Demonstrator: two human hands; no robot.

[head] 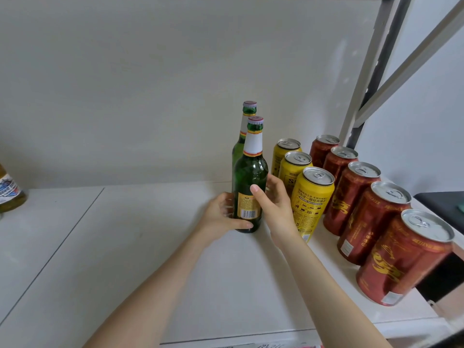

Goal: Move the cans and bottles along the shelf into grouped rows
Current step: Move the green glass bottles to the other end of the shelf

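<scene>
Near green bottle (249,182) stands upright at mid shelf, white neck label, yellow label with barcode low on the body facing me. I cannot tell for sure whether its base touches the shelf (125,247) or sits just off it.

My left grip (221,214) is curled round the bottle's lower left side, thumb lying across the front near the base. My right grip (273,204) wraps it from the right, thumb pressed on the glass above the yellow label, fingers going round the far side. Both are pinching the same bottle between them, 1 hand on each side.

Far green bottle (241,146) stands upright directly behind it, partly hidden, the 2 forming a near-to-far line.

Just right of the bottles, 3 yellow cans (311,197) run in a row from near to far, all upright; the nearest sits just beside my right wrist. Right of those, 5 red cans (371,222) run in a longer row along the shelf's right edge, upright, close together, nearest can well forward of the yellow ones.

Far left edge: part of another bottle (7,194) with a blue-white label, cut off by the frame, well apart from the rest. Grey metal shelf frame (371,71) rises at far right.
</scene>
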